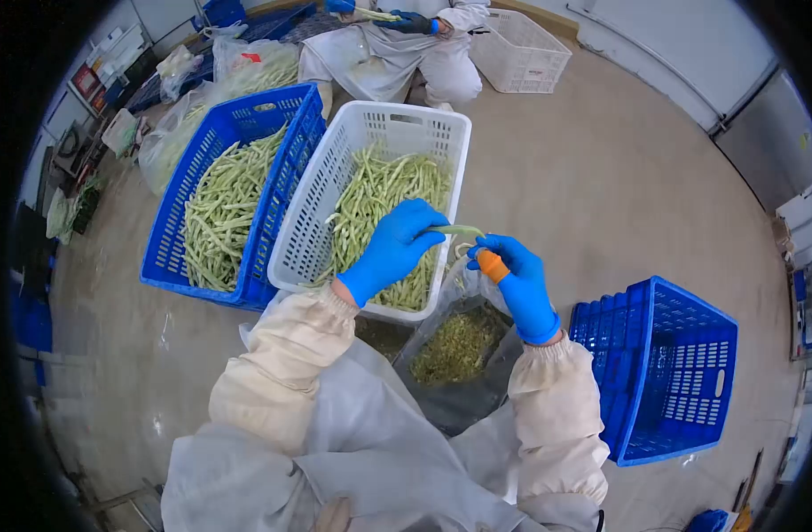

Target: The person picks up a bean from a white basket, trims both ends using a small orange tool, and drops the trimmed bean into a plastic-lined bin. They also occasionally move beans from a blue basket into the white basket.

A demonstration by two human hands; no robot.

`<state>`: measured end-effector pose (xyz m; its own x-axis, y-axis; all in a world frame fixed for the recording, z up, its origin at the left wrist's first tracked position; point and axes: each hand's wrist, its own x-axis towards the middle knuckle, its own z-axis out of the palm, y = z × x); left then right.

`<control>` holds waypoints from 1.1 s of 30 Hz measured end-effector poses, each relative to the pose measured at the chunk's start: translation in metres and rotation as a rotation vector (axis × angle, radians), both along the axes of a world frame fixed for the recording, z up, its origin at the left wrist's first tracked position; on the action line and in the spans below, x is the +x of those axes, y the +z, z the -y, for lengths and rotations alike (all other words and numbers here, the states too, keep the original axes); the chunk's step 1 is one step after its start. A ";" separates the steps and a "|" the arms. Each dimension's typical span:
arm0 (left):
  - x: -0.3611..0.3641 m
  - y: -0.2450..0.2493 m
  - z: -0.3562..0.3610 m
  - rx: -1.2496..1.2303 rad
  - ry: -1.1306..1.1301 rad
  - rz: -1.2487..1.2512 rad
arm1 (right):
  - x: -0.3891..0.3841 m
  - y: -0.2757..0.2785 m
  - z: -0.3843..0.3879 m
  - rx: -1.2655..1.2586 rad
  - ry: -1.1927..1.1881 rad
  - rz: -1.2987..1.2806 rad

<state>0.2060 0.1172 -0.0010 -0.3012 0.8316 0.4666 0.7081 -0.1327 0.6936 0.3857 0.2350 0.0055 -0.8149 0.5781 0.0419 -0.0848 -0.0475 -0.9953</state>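
My left hand [397, 248], in a blue glove, pinches one end of a pale green bean [455, 230] above the white crate's front right corner. At the bean's other end are the pinched fingertips of my right hand [523, 288], also gloved in blue. An orange cover [492, 264] sits on one of its digits. The white crate [310, 191] below my left hand holds a heap of green beans [384, 195]. Beneath my hands, a dark container lined with clear plastic holds small green trimmings [457, 348].
Left of the white crate stands a blue crate [171, 222] of beans. Stacked blue crates [647, 377] stand at my right. Across from me sits a person [379, 58] in pale workwear and blue gloves, with bean-filled plastic bags [255, 71] nearby and another white crate [519, 58] behind.
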 end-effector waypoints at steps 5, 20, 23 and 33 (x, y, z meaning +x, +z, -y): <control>0.009 -0.001 -0.003 0.060 0.073 -0.302 | 0.006 -0.001 -0.003 -0.017 0.054 -0.022; 0.037 -0.010 -0.009 -0.130 -0.114 0.766 | -0.002 -0.008 0.011 -0.133 -0.150 -0.218; 0.042 -0.030 -0.013 -0.121 -0.300 1.020 | -0.002 -0.007 0.018 -0.151 -0.167 -0.194; -0.006 -0.028 -0.027 0.387 -0.378 1.721 | 0.007 -0.059 0.006 0.187 0.004 0.053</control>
